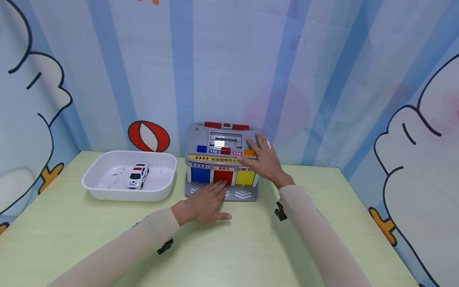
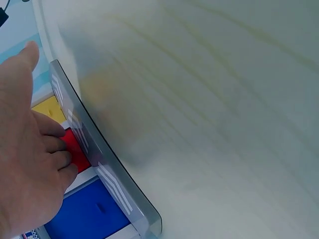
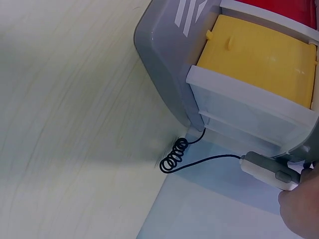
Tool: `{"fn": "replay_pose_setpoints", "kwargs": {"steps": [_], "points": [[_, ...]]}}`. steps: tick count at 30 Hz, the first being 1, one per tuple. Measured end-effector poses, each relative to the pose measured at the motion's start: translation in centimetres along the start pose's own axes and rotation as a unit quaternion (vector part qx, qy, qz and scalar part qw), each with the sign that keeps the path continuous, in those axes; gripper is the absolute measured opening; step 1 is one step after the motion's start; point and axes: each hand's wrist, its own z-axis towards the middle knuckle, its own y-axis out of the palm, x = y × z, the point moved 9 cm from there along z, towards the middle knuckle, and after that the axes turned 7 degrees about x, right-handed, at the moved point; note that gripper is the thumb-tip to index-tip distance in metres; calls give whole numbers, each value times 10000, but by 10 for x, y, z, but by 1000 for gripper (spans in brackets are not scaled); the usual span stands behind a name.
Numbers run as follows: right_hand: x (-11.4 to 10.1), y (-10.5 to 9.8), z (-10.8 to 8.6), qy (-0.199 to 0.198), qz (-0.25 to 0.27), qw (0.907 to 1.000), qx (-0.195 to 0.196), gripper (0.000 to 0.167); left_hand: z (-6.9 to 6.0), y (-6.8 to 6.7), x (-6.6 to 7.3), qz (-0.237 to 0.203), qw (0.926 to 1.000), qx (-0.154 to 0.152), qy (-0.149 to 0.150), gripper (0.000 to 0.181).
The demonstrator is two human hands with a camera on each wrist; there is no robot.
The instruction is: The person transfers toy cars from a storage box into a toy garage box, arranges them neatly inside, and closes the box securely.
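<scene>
A grey toy station [image 1: 199, 137] has blue [image 1: 200, 174], red [image 1: 223, 176] and yellow [image 1: 245, 177] doors, all down. My left hand [image 1: 205, 202] lies palm down over its front base, fingertips at the red door; the left wrist view shows that hand [image 2: 25, 154] with its fingers lightly bent against the red door [image 2: 76, 152] and its thumb apart. My right hand [image 1: 267, 161] rests with spread fingers on the roof's right end, beside the orange button [image 1: 249, 152]. In the right wrist view this hand [image 3: 301, 204] is partly cut off, next to a grey-and-white handset [image 3: 271, 172].
Left of the station, a white tray [image 1: 130, 195] holds a white toy police car [image 1: 138, 175]. A coiled black cord [image 3: 174, 156] runs from the handset to the station's side. A patterned curtain [image 1: 229, 71] hangs behind the pale green table [image 1: 229, 255].
</scene>
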Motion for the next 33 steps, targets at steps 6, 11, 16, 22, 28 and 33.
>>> {"fn": "replay_pose_setpoints", "kwargs": {"steps": [6, 11, 16, 22, 28, 33], "points": [[-1, 0, -2, -1, 3, 10000, 8, 84, 0, 2, 0, 80, 10000, -16, -10, 92], [-1, 1, -2, -3, -58, 10000, 23, 84, -1, 3, 0, 17, 10000, -54, -44, 92], [-1, 3, -3, -3, -69, 10000, 28, 84, -3, 3, 0, 37, 10000, -34, -28, 92], [-1, 2, -3, -40, -56, 10000, 12, 83, -2, 4, -1, 93, 10000, 24, -7, 93], [-3, 1, -2, -71, -55, 10000, -28, 84, -1, 4, -1, 192, 9998, 111, 6, 92], [-3, 0, -2, -75, -53, 10000, 12, 84, -1, 3, 0, 251, 9995, 173, 42, 92]]}}
